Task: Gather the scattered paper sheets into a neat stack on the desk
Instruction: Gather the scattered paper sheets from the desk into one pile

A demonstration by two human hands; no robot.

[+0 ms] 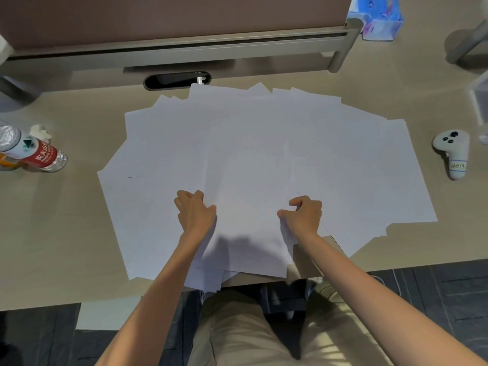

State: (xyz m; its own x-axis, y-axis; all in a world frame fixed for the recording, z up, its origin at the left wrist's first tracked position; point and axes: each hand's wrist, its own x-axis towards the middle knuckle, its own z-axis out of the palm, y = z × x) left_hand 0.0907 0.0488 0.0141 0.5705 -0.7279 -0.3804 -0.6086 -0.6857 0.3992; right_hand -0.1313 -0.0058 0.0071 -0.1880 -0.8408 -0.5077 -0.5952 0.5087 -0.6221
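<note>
White paper sheets (250,143), uncountable; left hand (195,212), right hand (303,215)

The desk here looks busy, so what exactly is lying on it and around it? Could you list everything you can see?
paper sheets: many, too overlapped to count, white, fanned across the middle of the desk, a few hanging over its near edge
desk: one, beige, under everything
water bottle: one, clear with a red label, lying at the left edge
crumpled tissue: one, white, just behind the bottle
handheld controller: one, white, labelled, on the right
tissue box: one, blue, far right corner
cable slot: one, black, behind the sheets
left hand: gripping the left side of the middle sheets
right hand: gripping their right side
</note>
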